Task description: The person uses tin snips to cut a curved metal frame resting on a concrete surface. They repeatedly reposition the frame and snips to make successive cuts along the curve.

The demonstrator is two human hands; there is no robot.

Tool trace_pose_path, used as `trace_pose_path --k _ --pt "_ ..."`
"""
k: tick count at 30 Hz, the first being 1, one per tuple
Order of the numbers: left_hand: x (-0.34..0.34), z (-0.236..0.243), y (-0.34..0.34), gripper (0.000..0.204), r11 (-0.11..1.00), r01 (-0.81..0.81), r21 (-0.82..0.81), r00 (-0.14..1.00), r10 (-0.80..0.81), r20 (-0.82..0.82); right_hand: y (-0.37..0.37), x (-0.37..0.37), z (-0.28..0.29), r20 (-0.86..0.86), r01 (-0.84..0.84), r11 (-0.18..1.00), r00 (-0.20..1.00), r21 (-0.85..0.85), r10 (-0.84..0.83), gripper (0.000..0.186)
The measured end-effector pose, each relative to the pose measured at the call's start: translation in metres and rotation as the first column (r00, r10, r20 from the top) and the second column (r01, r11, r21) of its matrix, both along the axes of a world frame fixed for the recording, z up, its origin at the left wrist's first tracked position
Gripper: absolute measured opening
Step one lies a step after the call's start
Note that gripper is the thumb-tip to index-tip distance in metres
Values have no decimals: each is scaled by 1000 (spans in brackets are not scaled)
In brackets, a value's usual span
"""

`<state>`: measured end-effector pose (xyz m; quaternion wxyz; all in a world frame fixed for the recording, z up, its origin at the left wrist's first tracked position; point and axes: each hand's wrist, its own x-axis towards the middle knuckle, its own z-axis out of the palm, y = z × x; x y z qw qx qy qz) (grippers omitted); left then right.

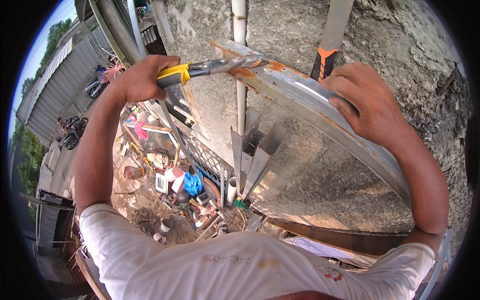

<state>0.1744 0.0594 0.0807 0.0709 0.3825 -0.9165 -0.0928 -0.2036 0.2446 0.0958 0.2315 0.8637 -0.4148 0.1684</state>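
Note:
My left hand (147, 77) is closed round the yellow-and-black handles of a pair of pliers (217, 66). Their metal jaws reach right, to the upper edge of a rusty grey metal beam (320, 117) that slants down to the right across the wall. On the beam's right part, my right hand (362, 100) has its fingers curled. A bright narrow strip (312, 89) runs along the beam into those fingers, with a dark part below the thumb; I cannot make out whether it is a separate tool. Just beyond this hand, a grey tool with an orange-and-black grip (327, 62) lies against the wall.
A rough concrete wall (295, 175) carries a white vertical pipe (240, 30). Metal channel pieces (257, 150) stand upright below the beam. Far below lies ground with scattered debris, a blue plastic bag (193, 184) and buckets (165, 226). Motorbikes (74, 131) stand by a corrugated fence (62, 95).

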Motion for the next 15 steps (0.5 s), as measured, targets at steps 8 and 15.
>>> trace_pose_path --k 8,15 --pt "-17 -143 29 47 783 -379 -492 866 114 -487 0 2 1 -5 22 1000 1000 -6 -23 33" --pt "-7 -102 17 37 935 -250 -253 914 142 -381 2 -3 -1 -7 28 1000 1000 6 -28 32"
